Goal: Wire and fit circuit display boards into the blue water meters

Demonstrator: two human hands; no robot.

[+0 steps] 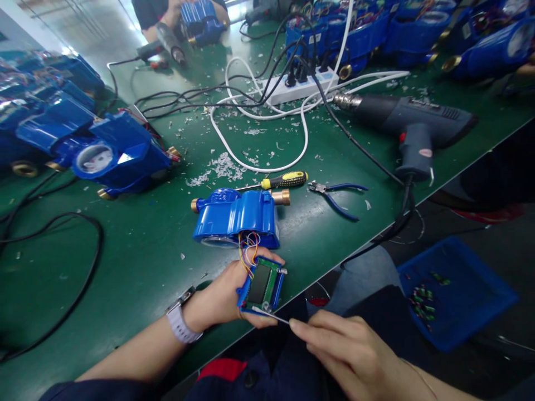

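My left hand (225, 292) grips a small blue module with a green circuit board and a dark display (262, 285). Coloured wires (246, 250) run from it up into a blue water meter (236, 217) with brass ends, lying on the green table (137, 250). My right hand (355, 351) pinches a thin metal tool (271, 316) whose tip touches the module's lower edge.
A yellow-handled screwdriver (282, 180) and blue-handled cutters (338, 195) lie behind the meter. A dark heat gun (409, 125), a white power strip (303, 86) with tangled cables, and several blue meters (112, 153) surround them. A blue tray (455, 292) of small parts sits lower right. Another person (167, 14) works at the far end.
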